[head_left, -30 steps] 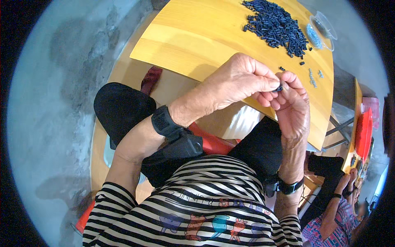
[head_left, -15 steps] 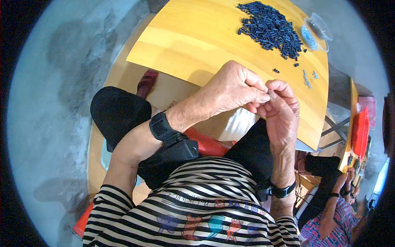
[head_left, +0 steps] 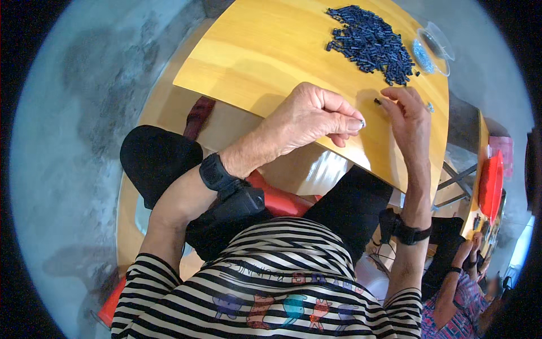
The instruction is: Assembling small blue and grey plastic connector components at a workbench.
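My left hand (head_left: 319,117) is closed in a pinch above the table's near edge. A tiny shiny silvery piece (head_left: 362,123) shows at its thumb tip; its exact kind is too small to make out. To the right, my right hand (head_left: 410,116) reaches over the tabletop, thumb and forefinger apart. Right at those fingertips lies a small black cylindrical piece (head_left: 377,101). Beyond the hands is a large heap of similar dark short cylindrical pieces (head_left: 370,45). A few small silvery bits (head_left: 431,107) lie just right of my right hand, which partly covers that spot.
A clear round tub (head_left: 446,69) with small light-blue pieces stands at the right edge of the yellow wooden table (head_left: 254,51). My knees are beneath the near edge. A co-worker (head_left: 460,294) sits at the lower right, by another table with a red container (head_left: 491,186).
My hands, together before, have parted. The right hand has moved right and forward to the loose black piece; the left stays pinched near the same place.
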`<state>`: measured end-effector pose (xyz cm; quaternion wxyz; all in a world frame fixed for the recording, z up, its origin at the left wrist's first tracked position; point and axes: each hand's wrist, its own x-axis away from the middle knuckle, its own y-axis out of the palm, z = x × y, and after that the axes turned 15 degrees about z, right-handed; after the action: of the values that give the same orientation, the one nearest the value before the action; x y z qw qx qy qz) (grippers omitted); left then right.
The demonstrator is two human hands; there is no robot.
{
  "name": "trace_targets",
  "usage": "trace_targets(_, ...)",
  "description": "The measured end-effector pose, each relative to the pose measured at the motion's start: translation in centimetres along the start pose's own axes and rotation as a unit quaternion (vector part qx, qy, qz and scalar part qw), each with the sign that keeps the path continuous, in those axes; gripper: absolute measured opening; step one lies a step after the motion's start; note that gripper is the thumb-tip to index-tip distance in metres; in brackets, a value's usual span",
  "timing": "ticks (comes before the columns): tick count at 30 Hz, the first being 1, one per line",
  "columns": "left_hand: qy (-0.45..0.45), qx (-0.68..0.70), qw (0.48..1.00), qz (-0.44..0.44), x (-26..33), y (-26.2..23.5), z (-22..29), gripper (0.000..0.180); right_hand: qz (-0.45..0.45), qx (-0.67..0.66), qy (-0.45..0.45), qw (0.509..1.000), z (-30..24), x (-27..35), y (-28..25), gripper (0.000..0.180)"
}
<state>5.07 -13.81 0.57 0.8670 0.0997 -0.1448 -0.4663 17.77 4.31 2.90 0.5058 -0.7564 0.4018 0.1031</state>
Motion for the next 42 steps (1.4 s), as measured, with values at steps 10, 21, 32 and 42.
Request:
trace_targets(10, 0.049, 0.021, 0.999, 0.009, -0.5, -0.8, 1.0, 0.016, -0.022, -0.032, 0.089, 0.995, 1.2, 0.3, 1.4, 0.008)
trace_targets(21, 0.076, -0.009, 0.997, 0.022, -0.2, -0.3, 1.3, 0.017, -0.021, -0.659, 0.400, 0.636, -5.2, 2.9, 1.8, 0.023)
trace_targets(32, 0.079, 0.005, 0.996, 0.030, 0.2, -0.4, 1.5, 0.017, -0.070, -0.698, 0.387, 0.599, -4.1, 3.2, 1.8, 0.023)
trace_targets(42, 0.076, 0.006, 0.997, 0.030, 0.2, -0.5, 1.4, 0.016, -0.094, -0.615, 0.376, 0.686, -4.0, 2.3, 1.1, 0.019)
